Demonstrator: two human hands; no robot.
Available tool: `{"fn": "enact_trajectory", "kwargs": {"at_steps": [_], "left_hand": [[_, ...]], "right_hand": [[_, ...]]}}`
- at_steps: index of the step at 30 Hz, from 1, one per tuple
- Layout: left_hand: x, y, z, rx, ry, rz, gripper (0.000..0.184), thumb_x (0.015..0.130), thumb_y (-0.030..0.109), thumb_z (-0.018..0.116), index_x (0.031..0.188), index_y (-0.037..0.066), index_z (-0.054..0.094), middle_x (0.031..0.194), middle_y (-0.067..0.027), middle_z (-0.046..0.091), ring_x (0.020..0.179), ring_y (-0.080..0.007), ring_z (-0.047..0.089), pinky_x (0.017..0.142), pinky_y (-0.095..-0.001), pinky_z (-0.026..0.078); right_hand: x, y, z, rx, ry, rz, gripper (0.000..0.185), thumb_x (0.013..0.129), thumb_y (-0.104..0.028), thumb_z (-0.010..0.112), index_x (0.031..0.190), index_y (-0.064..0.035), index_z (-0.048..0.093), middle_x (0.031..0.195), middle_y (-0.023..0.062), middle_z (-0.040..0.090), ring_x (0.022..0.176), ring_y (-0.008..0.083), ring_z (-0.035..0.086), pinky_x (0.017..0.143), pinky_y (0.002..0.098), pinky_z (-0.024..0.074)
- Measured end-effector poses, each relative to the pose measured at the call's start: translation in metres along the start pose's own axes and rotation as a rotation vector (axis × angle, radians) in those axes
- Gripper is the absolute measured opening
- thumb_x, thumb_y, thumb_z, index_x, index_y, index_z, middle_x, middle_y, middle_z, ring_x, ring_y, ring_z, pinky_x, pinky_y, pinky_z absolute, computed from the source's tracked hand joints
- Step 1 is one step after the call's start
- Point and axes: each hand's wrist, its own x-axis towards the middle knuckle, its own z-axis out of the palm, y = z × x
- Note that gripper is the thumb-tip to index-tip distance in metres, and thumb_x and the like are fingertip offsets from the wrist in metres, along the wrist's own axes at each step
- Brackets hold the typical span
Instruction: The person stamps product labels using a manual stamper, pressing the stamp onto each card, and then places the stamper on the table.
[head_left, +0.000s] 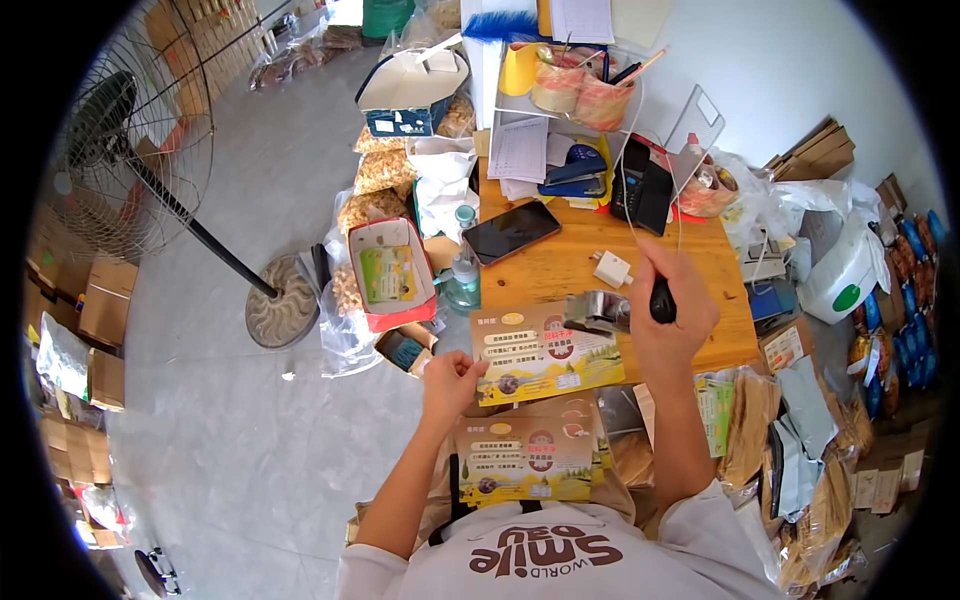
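My left hand [453,385] pinches the left edge of a brown and yellow printed packaging sheet [520,385] on the wooden table's front edge. My right hand [672,300] is closed around the black handle of a hand stamp [597,312]. Its silver metal head is over the sheet's upper right corner; whether it touches the print is hard to tell. A stack of matching sheets [525,455] lies below, on my lap. Close to my right hand, a white charger plug [611,269] lies on the wooden table [550,278].
A dark phone [512,232], a bottle [463,280] and a stapler [577,180] are on or beside the table. A red-rimmed box [392,268] with printed cards stands left. A fan [262,287] stands on the floor. Plastic-wrapped packages [745,425] lie to the right.
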Motion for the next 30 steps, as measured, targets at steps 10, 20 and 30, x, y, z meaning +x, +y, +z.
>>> {"fn": "enact_trajectory", "kwargs": {"at_steps": [10, 20, 30], "left_hand": [[-0.015, 0.011, -0.006, 0.471, 0.096, 0.311, 0.01, 0.082, 0.009, 0.06, 0.078, 0.0, 0.062, 0.068, -0.0196, 0.062, 0.065, -0.0354, 0.063, 0.057, -0.0457, 0.045], [-0.048, 0.034, -0.023, 0.646, 0.17, 0.313, 0.01, 0.088, 0.013, 0.055, 0.084, 0.003, 0.055, 0.068, -0.0202, 0.06, 0.067, -0.0403, 0.06, 0.056, -0.0483, 0.044], [-0.104, -0.026, -0.025, 0.059, 0.008, 0.132, 0.016, 0.085, 0.001, 0.057, 0.075, -0.002, 0.045, 0.056, -0.0172, 0.045, 0.048, -0.0261, 0.034, 0.047, -0.0351, 0.034]], "right_hand": [[-0.028, 0.009, -0.012, -0.059, -0.078, 0.033, 0.025, 0.073, 0.007, 0.065, 0.095, -0.0041, 0.067, 0.071, 0.0099, 0.06, 0.059, 0.0232, 0.057, 0.055, 0.0308, 0.045], [-0.018, 0.009, -0.017, -0.088, -0.049, 0.03, 0.026, 0.073, 0.009, 0.064, 0.096, -0.0031, 0.067, 0.072, 0.0096, 0.06, 0.06, 0.0237, 0.058, 0.055, 0.0315, 0.0454], [-0.027, 0.011, 0.024, -0.062, -0.162, -0.074, 0.021, 0.071, 0.003, 0.068, 0.091, -0.0033, 0.066, 0.077, 0.0106, 0.065, 0.064, 0.0254, 0.062, 0.056, 0.0337, 0.0473]]}}
